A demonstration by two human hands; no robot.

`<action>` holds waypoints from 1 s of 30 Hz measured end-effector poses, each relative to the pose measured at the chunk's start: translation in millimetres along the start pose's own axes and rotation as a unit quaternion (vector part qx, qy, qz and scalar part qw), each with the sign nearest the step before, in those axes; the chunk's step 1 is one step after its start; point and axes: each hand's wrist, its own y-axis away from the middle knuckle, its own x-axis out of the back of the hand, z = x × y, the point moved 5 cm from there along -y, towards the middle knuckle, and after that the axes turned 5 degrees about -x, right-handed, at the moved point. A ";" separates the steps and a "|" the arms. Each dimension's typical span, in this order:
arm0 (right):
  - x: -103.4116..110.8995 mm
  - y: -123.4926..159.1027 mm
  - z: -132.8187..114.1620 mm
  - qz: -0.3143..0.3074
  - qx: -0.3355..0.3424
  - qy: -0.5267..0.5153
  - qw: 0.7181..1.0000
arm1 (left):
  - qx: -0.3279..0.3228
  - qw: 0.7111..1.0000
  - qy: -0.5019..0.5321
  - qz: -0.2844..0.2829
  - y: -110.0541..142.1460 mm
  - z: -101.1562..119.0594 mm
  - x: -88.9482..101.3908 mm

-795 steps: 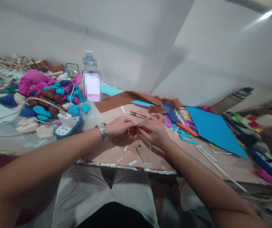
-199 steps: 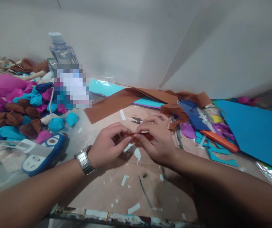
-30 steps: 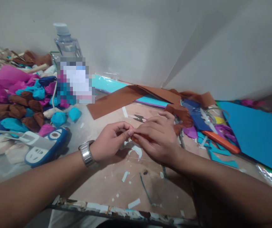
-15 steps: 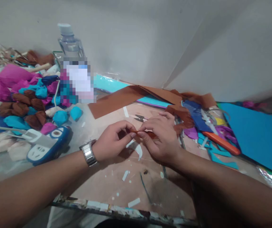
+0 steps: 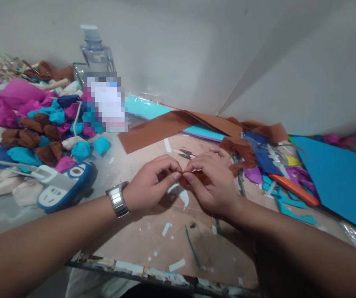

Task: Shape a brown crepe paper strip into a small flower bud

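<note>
A small piece of brown crepe paper (image 5: 204, 177) is pinched between my two hands just above the worktable. My left hand (image 5: 153, 181), with a metal watch at the wrist, grips its left end between thumb and forefinger. On the other side my right hand (image 5: 212, 180) pinches it with thumb and fingers, covering most of it. The fingertips of both hands nearly meet. Dark thread snips (image 5: 184, 154) lie just beyond my right fingers. Under the hands a white curved scrap (image 5: 181, 195) rests on the table (image 5: 128, 244).
Left: brown, blue and pink crepe-paper bundles (image 5: 25, 138), a blue-and-white power strip (image 5: 63, 188) with its cable, a blurred-out phone (image 5: 106, 101) and a bottle (image 5: 97, 54). Behind: a brown paper strip (image 5: 153, 129). Right: an orange-handled tool (image 5: 294, 190) and a blue sheet (image 5: 342, 178).
Since the oldest frame the view has come closer to the table. Over the last second my fingertips parted slightly, then drew near again, still pinching the brown crepe paper.
</note>
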 end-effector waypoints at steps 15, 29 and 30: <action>-4.0 1.5 1.1 -0.044 -0.013 0.020 0.999 | -0.095 0.989 -0.114 0.012 0.2 8.8 4.3; -3.2 -0.3 -1.0 -0.019 0.021 0.076 0.997 | -0.075 0.987 -0.131 0.057 -0.4 12.5 10.1; -2.4 -0.3 -1.3 -0.013 0.025 0.077 0.997 | -0.072 0.987 -0.128 0.059 -0.2 11.8 10.6</action>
